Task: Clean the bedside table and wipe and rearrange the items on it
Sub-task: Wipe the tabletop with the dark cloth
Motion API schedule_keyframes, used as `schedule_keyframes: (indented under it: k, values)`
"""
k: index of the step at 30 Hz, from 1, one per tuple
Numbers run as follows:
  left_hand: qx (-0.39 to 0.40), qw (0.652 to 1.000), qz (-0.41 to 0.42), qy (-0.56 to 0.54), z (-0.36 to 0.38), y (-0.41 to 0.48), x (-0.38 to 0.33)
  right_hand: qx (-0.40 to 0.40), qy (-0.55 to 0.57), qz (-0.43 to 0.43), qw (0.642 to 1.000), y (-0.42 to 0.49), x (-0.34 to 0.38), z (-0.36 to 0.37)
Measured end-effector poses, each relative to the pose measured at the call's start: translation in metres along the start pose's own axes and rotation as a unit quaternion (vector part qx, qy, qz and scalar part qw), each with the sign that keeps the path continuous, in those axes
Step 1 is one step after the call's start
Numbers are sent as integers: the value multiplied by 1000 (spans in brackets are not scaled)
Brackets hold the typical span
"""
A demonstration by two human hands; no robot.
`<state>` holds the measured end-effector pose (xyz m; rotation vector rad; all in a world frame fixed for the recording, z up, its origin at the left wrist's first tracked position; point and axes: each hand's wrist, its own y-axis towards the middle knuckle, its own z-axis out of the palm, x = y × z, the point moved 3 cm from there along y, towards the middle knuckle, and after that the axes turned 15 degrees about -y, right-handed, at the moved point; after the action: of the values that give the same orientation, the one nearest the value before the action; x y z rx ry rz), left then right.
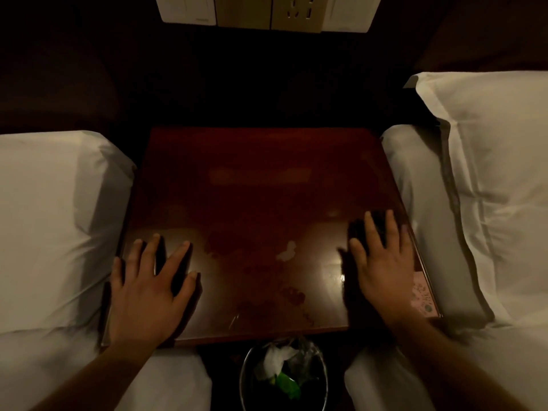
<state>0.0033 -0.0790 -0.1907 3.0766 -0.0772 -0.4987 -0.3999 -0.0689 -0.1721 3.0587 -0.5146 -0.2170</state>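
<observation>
The dark red wooden bedside table point(252, 203) stands between two beds, its glossy top showing damp smears and a pale patch point(286, 252) near the middle front. My left hand point(148, 286) lies flat on the front left corner with fingers spread and nothing in it. My right hand point(382, 268) presses down on a dark cloth point(345, 262) at the right side of the top; the cloth shows around and between the fingers. A pink card point(422, 295) lies along the right edge just beside that hand.
White bedding point(53, 218) borders the table on the left, and a white pillow point(498, 173) on the right. A round bin point(246, 378) with tissue and something green sits on the floor below the front edge. A switch and socket panel point(267, 10) is on the wall behind.
</observation>
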Motion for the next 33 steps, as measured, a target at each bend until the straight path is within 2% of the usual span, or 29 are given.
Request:
schedule_keyframes:
  k: [2, 5, 7, 8, 9, 11, 12, 13, 14, 16, 18, 19, 20, 22, 24, 25, 27, 29, 31, 32, 33]
  values:
    - [0, 1000, 1, 1, -1, 0, -2, -13, 13, -48, 999, -45, 27, -1]
    - [7, 1000, -1, -2, -2, 0, -3, -40, 30, -253, 966, -104, 56, 0]
    - [7, 1000, -1, -2, -2, 0, -3, -51, 26, -325, 944, -84, 50, -2]
    - [9, 1000, 0, 3, -2, 0, -3, -59, 24, -307, 950, -66, 46, -5]
    - [10, 1000, -1, 5, -2, 1, -3, -57, 30, -246, 967, -45, 42, -9]
    - [10, 1000, -2, 1, -3, 1, -2, -31, 96, -66, 993, -16, 39, -13]
    - [13, 1000, -2, -1, -3, 1, -2, -18, 124, -11, 992, -17, 46, -15]
    - [14, 1000, -2, -3, -3, -1, -3, -19, 132, -15, 991, -26, 58, -18]
    - [14, 1000, -1, -3, -4, -1, -3, -32, 126, -70, 989, -41, 73, -19]
    - [13, 1000, -1, -4, -4, -1, -4, -63, 105, -238, 963, -73, 95, -21]
    - [12, 1000, -2, -9, -4, -1, -3, -79, 87, -320, 940, -73, 91, -20]
    - [9, 1000, -1, -12, -3, -1, -3, -81, 71, -310, 945, -61, 84, -20]
    - [7, 1000, 0, -13, -3, -1, -3, -81, 53, -265, 959, -47, 74, -20]
    - [7, 1000, -2, -14, -4, 0, -4, -66, 39, -112, 991, -15, 49, -22]
    - [13, 1000, -6, -14, -5, 0, -5, -41, 57, 6, 998, 13, 37, -27]
    - [15, 1000, -7, -17, -6, 0, -6, -29, 74, 26, 997, 22, 43, -30]
    - [18, 1000, -10, -19, -7, -1, -7, 1, 148, -9, 989, 32, 72, -36]
    - [19, 1000, -14, -19, -8, -1, -8, 34, 231, -114, 966, 29, 108, -42]
    - [19, 999, -15, -24, -8, -1, -8, 19, 202, -205, 957, 28, 124, -42]
    - [19, 999, -13, -24, -8, 0, -8, 3, 170, -190, 967, 35, 120, -40]
    - [20, 1000, -12, -22, -8, -1, -8, 3, 137, -141, 980, 42, 110, -40]
